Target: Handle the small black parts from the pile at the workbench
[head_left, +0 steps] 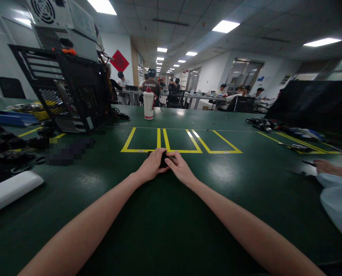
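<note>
Both arms reach forward over the green tabletop (171, 214). My left hand (154, 163) is closed around a small dark object (163, 161), its fingers curled over the top. From the other side, my right hand (179, 165) pinches the same object with thumb and fingers. Most of the object is covered by the hands, so its kind cannot be made out. The hands are just in front of the yellow tape outlines (182, 151) on the table.
An open black computer case (70, 88) with a power supply (64, 23) on top stands left. A white bottle (148, 104) stands behind the tape. A white bar-shaped object (12, 189) lies at left. At right are a co-worker's hand (333, 168), cables (264, 124) and a dark screen (314, 105).
</note>
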The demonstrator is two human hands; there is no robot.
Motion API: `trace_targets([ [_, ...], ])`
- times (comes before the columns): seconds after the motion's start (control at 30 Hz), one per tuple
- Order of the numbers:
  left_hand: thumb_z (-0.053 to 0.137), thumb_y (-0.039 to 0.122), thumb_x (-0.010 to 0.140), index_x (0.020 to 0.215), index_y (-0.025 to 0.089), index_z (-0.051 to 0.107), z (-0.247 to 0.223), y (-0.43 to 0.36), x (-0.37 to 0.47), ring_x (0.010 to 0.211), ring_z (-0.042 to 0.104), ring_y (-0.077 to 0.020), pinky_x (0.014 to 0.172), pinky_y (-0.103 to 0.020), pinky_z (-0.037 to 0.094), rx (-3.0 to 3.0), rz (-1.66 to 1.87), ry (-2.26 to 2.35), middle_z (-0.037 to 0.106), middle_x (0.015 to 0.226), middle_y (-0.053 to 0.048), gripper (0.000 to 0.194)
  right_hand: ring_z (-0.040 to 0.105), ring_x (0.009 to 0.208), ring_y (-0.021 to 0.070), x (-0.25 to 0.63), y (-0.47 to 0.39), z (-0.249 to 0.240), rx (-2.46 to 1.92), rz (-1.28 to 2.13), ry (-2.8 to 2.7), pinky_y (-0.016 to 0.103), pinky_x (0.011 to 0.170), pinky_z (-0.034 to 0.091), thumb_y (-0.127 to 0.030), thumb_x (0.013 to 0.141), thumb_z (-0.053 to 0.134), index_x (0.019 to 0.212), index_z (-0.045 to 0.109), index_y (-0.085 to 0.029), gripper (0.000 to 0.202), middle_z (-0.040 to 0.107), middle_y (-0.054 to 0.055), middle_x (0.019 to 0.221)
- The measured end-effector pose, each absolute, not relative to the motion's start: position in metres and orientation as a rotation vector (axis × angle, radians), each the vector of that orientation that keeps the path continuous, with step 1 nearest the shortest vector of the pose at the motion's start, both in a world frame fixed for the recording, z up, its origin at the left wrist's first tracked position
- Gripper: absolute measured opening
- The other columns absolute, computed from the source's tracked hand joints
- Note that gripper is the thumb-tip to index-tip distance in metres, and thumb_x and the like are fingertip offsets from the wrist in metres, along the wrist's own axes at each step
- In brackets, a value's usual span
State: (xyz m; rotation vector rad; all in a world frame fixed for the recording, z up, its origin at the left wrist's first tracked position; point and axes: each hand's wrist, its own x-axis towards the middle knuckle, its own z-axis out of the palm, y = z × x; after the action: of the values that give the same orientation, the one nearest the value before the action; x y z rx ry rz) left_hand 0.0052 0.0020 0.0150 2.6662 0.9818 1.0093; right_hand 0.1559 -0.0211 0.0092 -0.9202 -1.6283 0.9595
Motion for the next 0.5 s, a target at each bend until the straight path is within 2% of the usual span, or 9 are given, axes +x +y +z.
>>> trace_targets([
  [0.1, 0.059, 0.026, 0.07, 0.115, 0.019, 0.028, 0.0158, 0.0023, 0.0061, 0.103, 0.044, -0.0237, 0.088, -0.041, 0.039, 2.674, 1.001, 0.988, 0.041, 0.111, -0.008, 0.054, 0.05, 0.1, 0.0163, 0.1563, -0.0178, 0.0072, -0.934, 0.95, -1.6, 0.034, 0.085, 0.043, -0.026, 0.074, 0.05, 0.092, 0.047, -0.022, 0.019, 0.049, 0.002, 0.1],
  [0.27, 0.059, 0.026, 0.07, 0.114, 0.019, 0.028, 0.0151, 0.003, 0.0056, 0.102, 0.045, -0.0229, 0.088, -0.04, 0.039, 2.666, 0.987, 0.988, 0.041, 0.11, -0.007, 0.054, 0.048, 0.103, 0.0173, 0.1593, -0.0146, 0.0071, -0.981, 1.008, -1.599, 0.038, 0.091, 0.038, -0.026, 0.074, 0.051, 0.105, 0.044, -0.023, 0.032, 0.048, 0.004, 0.109],
  [0.37, 0.06, 0.025, 0.069, 0.114, 0.02, 0.028, 0.014, 0.0034, 0.0046, 0.102, 0.045, -0.0228, 0.087, -0.041, 0.039, 2.658, 0.994, 0.982, 0.04, 0.11, -0.007, 0.056, 0.047, 0.105, 0.0179, 0.1599, -0.0176, 0.0091, -0.973, 1.03, -1.638, 0.039, 0.094, 0.035, -0.026, 0.075, 0.049, 0.104, 0.046, -0.022, 0.029, 0.049, 0.004, 0.109],
  [0.5, 0.059, 0.022, 0.068, 0.115, 0.02, 0.027, 0.0134, 0.0035, 0.0044, 0.104, 0.043, -0.0234, 0.088, -0.042, 0.038, 2.656, 0.984, 0.991, 0.039, 0.112, -0.008, 0.056, 0.048, 0.104, 0.0159, 0.1583, -0.0219, 0.0107, -0.902, 1.046, -1.666, 0.036, 0.092, 0.038, -0.026, 0.075, 0.05, 0.102, 0.043, -0.024, 0.028, 0.049, 0.002, 0.107],
])
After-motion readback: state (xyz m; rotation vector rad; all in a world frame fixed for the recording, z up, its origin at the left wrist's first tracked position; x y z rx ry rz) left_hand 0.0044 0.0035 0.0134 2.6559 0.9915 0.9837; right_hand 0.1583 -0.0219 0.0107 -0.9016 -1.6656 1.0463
